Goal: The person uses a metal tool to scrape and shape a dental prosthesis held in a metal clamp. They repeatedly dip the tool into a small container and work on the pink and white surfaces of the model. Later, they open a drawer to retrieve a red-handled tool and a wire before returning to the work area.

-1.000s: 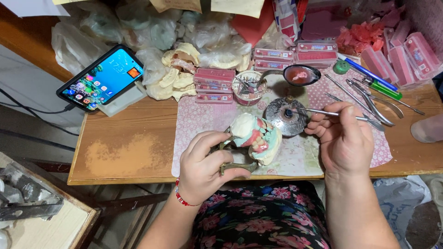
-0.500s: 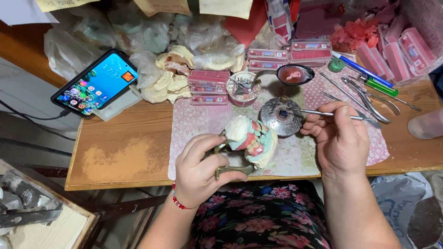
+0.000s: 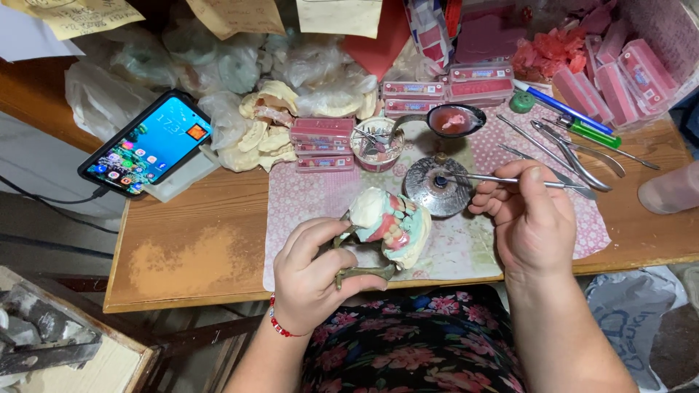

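Observation:
My left hand point(image 3: 314, 271) grips a metal dental articulator carrying a plaster denture model point(image 3: 389, 224) with pink wax and teeth, held just above the front of the patterned mat point(image 3: 306, 196). My right hand point(image 3: 535, 218) holds a thin metal wax instrument point(image 3: 480, 178), its tip resting over the small round metal burner point(image 3: 437, 185) at the mat's middle.
A wooden table point(image 3: 196, 247) bears a smartphone point(image 3: 145, 142) on a stand at the left, plaster casts and plastic bags behind, pink tooth boxes point(image 3: 320, 138), a small bowl of tools, a spoon with pink wax point(image 3: 453, 120), pliers and instruments point(image 3: 575, 149) at the right.
The view has shifted slightly. My left hand has tilted the model a little, and the instrument tip stays at the burner.

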